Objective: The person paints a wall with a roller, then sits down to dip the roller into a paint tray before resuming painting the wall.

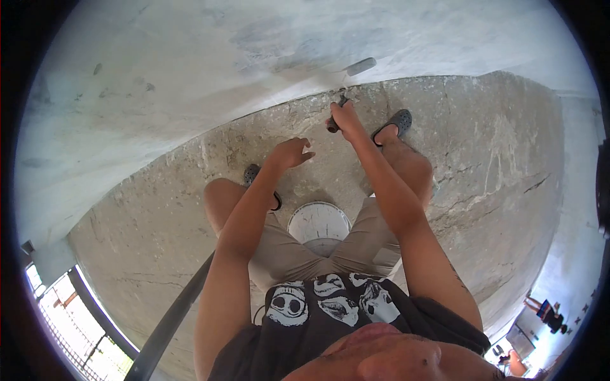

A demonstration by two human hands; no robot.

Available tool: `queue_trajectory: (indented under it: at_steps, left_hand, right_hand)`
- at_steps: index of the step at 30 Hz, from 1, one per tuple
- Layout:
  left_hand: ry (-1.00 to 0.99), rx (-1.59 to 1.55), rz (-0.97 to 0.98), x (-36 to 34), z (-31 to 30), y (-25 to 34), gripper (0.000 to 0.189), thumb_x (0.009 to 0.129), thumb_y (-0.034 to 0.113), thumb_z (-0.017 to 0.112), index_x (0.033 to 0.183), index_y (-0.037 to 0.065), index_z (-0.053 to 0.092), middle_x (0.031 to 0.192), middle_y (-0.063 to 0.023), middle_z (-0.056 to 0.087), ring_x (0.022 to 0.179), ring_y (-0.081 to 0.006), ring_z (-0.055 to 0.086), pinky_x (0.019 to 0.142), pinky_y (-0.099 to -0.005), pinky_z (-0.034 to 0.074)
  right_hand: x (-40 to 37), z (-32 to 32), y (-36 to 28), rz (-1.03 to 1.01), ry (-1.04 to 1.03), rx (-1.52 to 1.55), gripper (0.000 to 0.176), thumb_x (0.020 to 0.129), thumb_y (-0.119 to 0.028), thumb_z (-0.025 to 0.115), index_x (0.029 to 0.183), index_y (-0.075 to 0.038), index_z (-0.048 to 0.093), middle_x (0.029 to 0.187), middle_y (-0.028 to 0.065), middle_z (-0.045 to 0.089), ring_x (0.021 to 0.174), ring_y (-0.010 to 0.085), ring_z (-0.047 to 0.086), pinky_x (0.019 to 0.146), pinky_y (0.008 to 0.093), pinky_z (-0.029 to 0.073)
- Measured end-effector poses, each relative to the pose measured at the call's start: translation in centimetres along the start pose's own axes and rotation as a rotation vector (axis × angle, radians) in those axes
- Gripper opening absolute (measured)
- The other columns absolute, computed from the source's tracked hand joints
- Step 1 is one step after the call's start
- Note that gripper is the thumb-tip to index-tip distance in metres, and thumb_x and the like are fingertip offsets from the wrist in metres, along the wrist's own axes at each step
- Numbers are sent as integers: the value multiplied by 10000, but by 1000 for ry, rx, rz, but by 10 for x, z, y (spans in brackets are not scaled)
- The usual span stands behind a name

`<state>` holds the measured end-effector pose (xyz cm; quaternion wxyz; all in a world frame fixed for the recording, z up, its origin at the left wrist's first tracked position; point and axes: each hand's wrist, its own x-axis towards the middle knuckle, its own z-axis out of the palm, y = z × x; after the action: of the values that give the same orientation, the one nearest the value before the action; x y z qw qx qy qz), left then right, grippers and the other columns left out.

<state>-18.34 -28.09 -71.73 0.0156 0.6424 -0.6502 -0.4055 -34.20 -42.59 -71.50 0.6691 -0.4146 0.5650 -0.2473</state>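
Grey roller (pixel 360 66) at wall base (pixel 257 101); right hand (pixel 345 117) grips.

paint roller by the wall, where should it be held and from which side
By the dark handle, from the end away from the wall, as the right hand does now: the thin frame runs on to the roller sleeve at the wall.

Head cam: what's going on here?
A person squats on a concrete floor facing a pale wall. The right hand grips the handle of a paint roller, its head against the wall just above the floor. The left hand hovers open, holding nothing. A white bucket stands on the floor close below the camera.
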Motion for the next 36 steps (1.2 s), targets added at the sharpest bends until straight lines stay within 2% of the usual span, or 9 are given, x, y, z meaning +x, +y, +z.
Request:
queue_trajectory:
  at_steps: [3,7,9,14,23,25,30,32,36]
  left_hand:
    - [-6,-16,-8,3,-3,3,511,917,463,623,1191,33,596,1103,-211,667,1038,-382,628,882,-460,492]
    - [-143,-19,-60,6,-7,8,506,920,489,594,1215,77,599,1140,-185,662,1100,-347,617,935,-449,485]
    - [-200,-57,-76,4,-5,9,508,920,486,596,1218,75,596,1143,-187,663,1107,-349,614,938,-449,484]
    - [-62,1,-49,8,6,-3,513,931,492,581,1200,56,604,1149,-192,659,1107,-348,613,934,-458,482]
    - [-77,7,-16,6,3,-1,530,935,503,573,1222,58,583,1094,-193,674,1065,-363,628,914,-453,492]
    - [-50,-6,-10,6,7,-5,532,931,502,578,1204,46,591,1093,-196,673,1055,-377,628,912,-457,493]
    - [10,5,28,8,8,-6,534,921,501,588,1183,36,602,1084,-200,675,1042,-390,629,910,-460,496]
    - [-79,36,-39,10,7,-4,532,925,505,582,1221,63,588,1121,-190,666,1072,-363,625,924,-451,490]
    - [-161,-4,-71,4,-3,7,514,927,473,607,1232,59,595,1192,-178,651,1075,-355,630,919,-439,493]
  right_hand:
    - [-19,12,2,-5,-104,-28,342,932,-133,542,1090,42,294,837,154,530,533,247,639,446,371,524]
    - [-78,37,-12,-9,-239,-39,306,931,-106,539,1048,20,286,812,152,523,494,258,622,436,377,515]
    - [-71,34,-11,24,-230,-32,319,930,-114,541,1063,29,288,815,154,524,509,257,630,436,372,514]
    - [-18,8,-10,102,-124,18,373,924,-138,547,1119,55,295,819,159,526,557,254,650,447,366,518]
    - [-60,26,-19,67,-258,-56,353,928,-132,543,1098,80,317,848,163,543,588,250,655,467,375,529]
    - [-25,14,-4,104,-246,-22,628,914,-132,550,1267,207,157,868,242,567,575,283,672,453,382,542]
    - [-24,9,-13,93,-234,1,635,913,-128,548,1277,202,145,835,227,588,596,264,673,475,375,544]
    - [-63,26,-31,119,-291,-18,309,932,-114,532,1083,55,321,848,148,533,604,237,651,460,366,530]
    - [-51,24,-18,143,-292,-106,252,916,-107,529,1045,47,376,803,126,537,637,233,658,476,381,533]
